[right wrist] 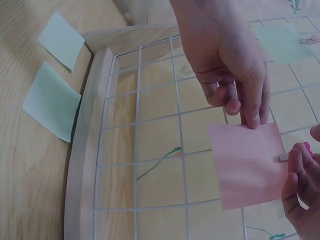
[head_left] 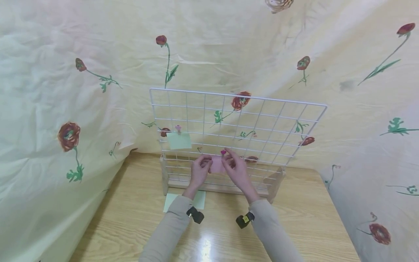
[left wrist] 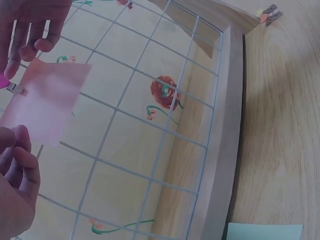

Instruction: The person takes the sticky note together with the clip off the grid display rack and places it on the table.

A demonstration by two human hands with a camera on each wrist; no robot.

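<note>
A pink paper square point(head_left: 216, 165) lies against the white wire grid point(right wrist: 185, 175). My left hand point(head_left: 200, 171) pinches its left edge; in the right wrist view the left hand point(right wrist: 227, 65) has thumb and fingers on that edge. At the paper's opposite edge, my right hand point(head_left: 236, 169) pinches a small clip with a bright pink top point(head_left: 223, 152); the clip's end point(right wrist: 283, 157) overlaps the paper in the right wrist view. Up and to the left, a pale green paper point(head_left: 179, 141) hangs from the grid by a clip with a pink heart-like top point(head_left: 178, 128).
The grid stands in a wooden base point(head_left: 216, 187) on the wooden table point(head_left: 131, 218). Two pale green papers point(right wrist: 62, 41) point(right wrist: 52, 102) lie in front of the base at the left. Small clips point(left wrist: 270, 16) rest on the table beyond the base's right end. Flowered cloth point(head_left: 108, 43) hangs behind.
</note>
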